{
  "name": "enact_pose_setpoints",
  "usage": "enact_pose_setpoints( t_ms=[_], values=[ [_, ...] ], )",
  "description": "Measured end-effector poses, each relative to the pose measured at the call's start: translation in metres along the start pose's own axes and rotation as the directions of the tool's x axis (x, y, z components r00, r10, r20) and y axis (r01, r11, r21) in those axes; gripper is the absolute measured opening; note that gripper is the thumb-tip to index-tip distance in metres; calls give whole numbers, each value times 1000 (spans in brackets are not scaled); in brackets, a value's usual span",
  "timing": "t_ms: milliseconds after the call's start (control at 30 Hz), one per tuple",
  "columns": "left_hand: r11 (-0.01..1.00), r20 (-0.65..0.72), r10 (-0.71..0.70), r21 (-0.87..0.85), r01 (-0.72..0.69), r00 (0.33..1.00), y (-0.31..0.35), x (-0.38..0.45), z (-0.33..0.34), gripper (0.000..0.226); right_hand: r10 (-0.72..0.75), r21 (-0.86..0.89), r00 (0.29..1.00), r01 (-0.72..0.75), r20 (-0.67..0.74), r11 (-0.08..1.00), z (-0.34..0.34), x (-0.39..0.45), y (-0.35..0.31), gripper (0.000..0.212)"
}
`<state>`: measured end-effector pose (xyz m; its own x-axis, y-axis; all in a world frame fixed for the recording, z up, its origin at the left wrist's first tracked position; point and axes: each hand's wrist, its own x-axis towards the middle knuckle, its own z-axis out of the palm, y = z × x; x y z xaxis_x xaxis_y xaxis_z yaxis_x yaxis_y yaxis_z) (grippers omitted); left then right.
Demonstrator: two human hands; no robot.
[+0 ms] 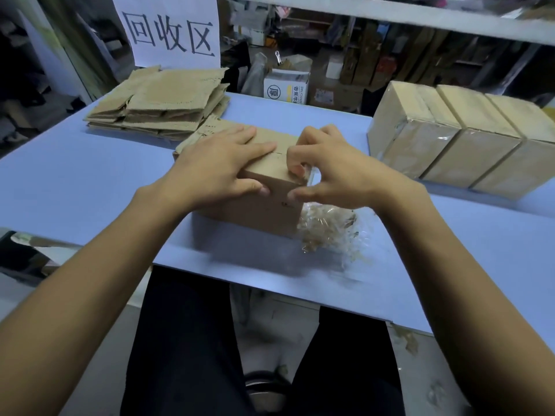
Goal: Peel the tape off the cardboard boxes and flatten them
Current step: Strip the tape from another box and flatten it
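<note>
A brown cardboard box (pixel 264 205) stands on the blue table (pixel 90 187) in front of me. My left hand (pixel 216 166) lies flat on the box's top, fingers spread, thumb down its near side. My right hand (pixel 327 169) is at the box's right top edge, its fingers curled and pinching clear tape (pixel 312 175) there. A heap of crumpled peeled tape (pixel 327 229) lies on the table against the box's right side.
A stack of flattened boxes (pixel 159 106) lies at the back left under a white sign (pixel 171 31). Three taped boxes (pixel 462 139) stand in a row at the right. Cluttered shelves and a white carton (pixel 285 88) lie beyond the table.
</note>
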<state>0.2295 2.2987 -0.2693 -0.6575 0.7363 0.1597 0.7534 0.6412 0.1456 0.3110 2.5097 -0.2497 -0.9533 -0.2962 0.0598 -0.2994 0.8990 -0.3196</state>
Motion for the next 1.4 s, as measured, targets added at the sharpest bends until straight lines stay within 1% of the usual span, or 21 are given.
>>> enact_pose_setpoints(
  t_ms=[133,333,400,500,567,633,700,800,867,900,933,1000,1033,1067,1133,1167,1200,1267,1300,1367,1400],
  values=[
    [1000,-6,-5,4,5,1000,1,-1,1,77,-27,10,999,27,-36,1000,3,1,5,34],
    [1000,-22,1,7,-1,1000,-1,-2,1,88,-139,96,963,165,-230,982,14,-12,25,37],
    [1000,-37,5,14,-5,999,-2,-4,2,87,-128,200,918,215,-375,956,21,-16,40,37],
    [1000,-63,11,16,-10,998,-4,-4,5,90,148,415,803,133,-578,900,28,-14,64,31],
    [1000,-69,-1,12,2,998,-5,-4,6,88,330,409,712,-66,-620,910,33,-6,73,23],
    [1000,-76,-10,8,11,997,-6,-3,7,87,406,366,633,-202,-659,909,38,6,74,22],
    [1000,-93,-14,11,15,996,-5,-3,9,86,450,453,644,-176,-619,874,38,17,61,19],
    [999,-104,-44,-3,44,994,-5,-4,10,85,485,668,765,-97,-424,738,29,20,44,19],
    [999,-107,-49,-12,48,993,-5,-4,11,86,430,686,856,-129,-288,716,23,21,47,29],
    [999,-108,-47,-12,46,993,-5,-4,11,86,419,709,877,-140,-236,692,21,21,50,32],
    [999,-108,-46,-13,45,993,-6,-4,11,86,427,769,884,-139,-187,624,20,24,54,28],
    [999,-106,-46,-12,45,993,-7,-3,12,85,484,922,869,-104,-99,374,18,30,58,12],
    [999,-104,-50,-13,48,993,-8,-3,13,84,535,948,841,-100,-83,303,18,33,63,9],
    [998,-104,-55,-15,54,993,-9,-3,14,82,608,948,787,-104,-106,300,17,36,69,11],
    [999,-116,-50,-8,49,992,-10,-4,16,81,745,928,630,-103,-219,359,17,37,89,17],
    [999,-125,-41,-2,42,991,-10,-4,17,81,778,911,569,-114,-267,396,15,33,98,15],
    [999,-137,-35,2,35,990,-11,-4,18,82,784,889,539,-131,-308,439,11,28,102,11],
    [999,-153,-36,-5,36,988,-12,-3,18,82,725,794,561,-183,-400,580,5,9,94,17],
    [999,-156,-35,-9,34,987,-11,-3,18,82,660,696,565,-197,-495,691,6,-4,83,18],
    [1000,-162,-27,-11,26,986,-12,-2,18,82,443,410,565,-192,-697,891,22,-29,56,10],
    [1000,-159,-27,-8,26,987,-12,-1,18,83,332,260,615,-208,-715,943,41,-39,44,6]
  ],
)
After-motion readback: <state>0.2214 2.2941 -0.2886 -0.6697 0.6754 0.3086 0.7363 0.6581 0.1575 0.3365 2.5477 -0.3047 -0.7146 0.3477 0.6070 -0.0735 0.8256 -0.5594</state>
